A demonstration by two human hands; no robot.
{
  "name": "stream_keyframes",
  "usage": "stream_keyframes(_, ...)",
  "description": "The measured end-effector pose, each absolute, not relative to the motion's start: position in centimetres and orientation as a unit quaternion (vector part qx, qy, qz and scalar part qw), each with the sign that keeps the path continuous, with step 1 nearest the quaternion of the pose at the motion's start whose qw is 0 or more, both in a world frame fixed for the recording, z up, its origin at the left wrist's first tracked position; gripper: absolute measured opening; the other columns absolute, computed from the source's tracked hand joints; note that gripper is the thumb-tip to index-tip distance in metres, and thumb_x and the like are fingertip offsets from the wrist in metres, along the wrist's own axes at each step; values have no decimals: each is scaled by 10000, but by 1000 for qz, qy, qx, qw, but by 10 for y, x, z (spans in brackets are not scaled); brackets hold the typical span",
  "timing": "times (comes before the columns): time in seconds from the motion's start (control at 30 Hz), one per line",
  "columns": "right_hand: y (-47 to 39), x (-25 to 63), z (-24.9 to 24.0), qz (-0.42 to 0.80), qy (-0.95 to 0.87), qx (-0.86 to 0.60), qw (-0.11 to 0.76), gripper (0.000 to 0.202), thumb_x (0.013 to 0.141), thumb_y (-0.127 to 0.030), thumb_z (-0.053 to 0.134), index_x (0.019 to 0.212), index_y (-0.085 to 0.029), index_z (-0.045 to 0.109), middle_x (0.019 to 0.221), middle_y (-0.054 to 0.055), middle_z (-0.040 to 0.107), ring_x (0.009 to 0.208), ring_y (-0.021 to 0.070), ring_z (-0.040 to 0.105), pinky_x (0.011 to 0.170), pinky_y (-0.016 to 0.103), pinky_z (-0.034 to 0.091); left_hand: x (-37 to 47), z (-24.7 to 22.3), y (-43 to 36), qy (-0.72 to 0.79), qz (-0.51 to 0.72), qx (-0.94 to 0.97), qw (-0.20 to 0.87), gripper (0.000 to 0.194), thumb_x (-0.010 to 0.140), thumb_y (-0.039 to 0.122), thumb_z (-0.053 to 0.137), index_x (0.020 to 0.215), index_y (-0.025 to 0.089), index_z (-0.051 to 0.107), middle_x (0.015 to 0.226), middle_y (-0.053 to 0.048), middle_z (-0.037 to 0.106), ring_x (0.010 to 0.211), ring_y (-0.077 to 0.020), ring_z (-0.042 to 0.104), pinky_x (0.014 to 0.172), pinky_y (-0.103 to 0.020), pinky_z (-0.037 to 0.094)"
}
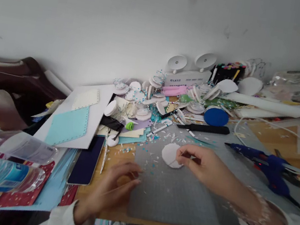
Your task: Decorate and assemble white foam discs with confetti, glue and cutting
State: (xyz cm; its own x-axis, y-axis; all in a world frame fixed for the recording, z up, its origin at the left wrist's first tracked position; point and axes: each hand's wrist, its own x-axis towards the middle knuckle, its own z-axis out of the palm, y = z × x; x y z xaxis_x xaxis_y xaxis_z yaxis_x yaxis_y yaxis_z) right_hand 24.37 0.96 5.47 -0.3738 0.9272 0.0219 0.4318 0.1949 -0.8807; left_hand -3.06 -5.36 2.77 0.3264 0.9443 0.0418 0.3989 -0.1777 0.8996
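A white round disc (pixel 171 155) with a slightly uneven edge is over the grey cutting mat (pixel 171 204). At the disc's right edge, my right hand (pixel 199 161) is closed in a pinch, thumb and forefinger on the rim. The fingertips partly cover that side, and I cannot tell whether the disc lies flat or is a little raised. My left hand (pixel 118 182), somewhat blurred, is over the mat's left edge with thumb and forefinger apart and nothing between them. Small white and blue scraps are scattered on the mat around the disc.
Right of my right hand lies a blue glue gun (pixel 268 163) with its cord. A black craft knife (pixel 205 128) and a blue disc (pixel 216 116) are behind the mat. A dark phone (pixel 86 161) and plastic bottles (pixel 1 176) are at left. White discs crowd the back.
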Motion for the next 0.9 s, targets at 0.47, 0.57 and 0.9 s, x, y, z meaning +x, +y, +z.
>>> stream_keyframes(0.47, 7, 234, 57, 495, -675, -453, 307, 227, 795, -396, 568, 686, -204, 619, 698, 14, 651, 678, 172, 605, 633, 293, 476, 35, 35, -46, 469, 439, 698, 315, 211, 932, 304, 581, 1053, 172, 692, 974, -80, 708, 918, -183, 652, 843, -296, 503)
stream_keyframes(0.57, -3, 226, 57, 477, -683, -439, 338, 183, 831, -339, 554, 713, -208, 602, 697, 6, 652, 673, 161, 616, 624, 279, 497, 48, 44, -42, 491, 435, 610, 445, 352, 946, 410, 531, 822, 142, 722, 767, -63, 699, 745, -165, 636, 718, -273, 494)
stream_keyframes(0.9, -34, 212, 42, 179, -764, -325, 528, 200, 891, -56, 490, 876, -234, 579, 783, 16, 658, 753, 157, 627, 694, 275, 512, 38, 53, -47, 375, 327, 158, 853, 334, 695, 410, 816, 683, 93, 712, 555, -1, 607, 449, -45, 517, 477, -158, 380)
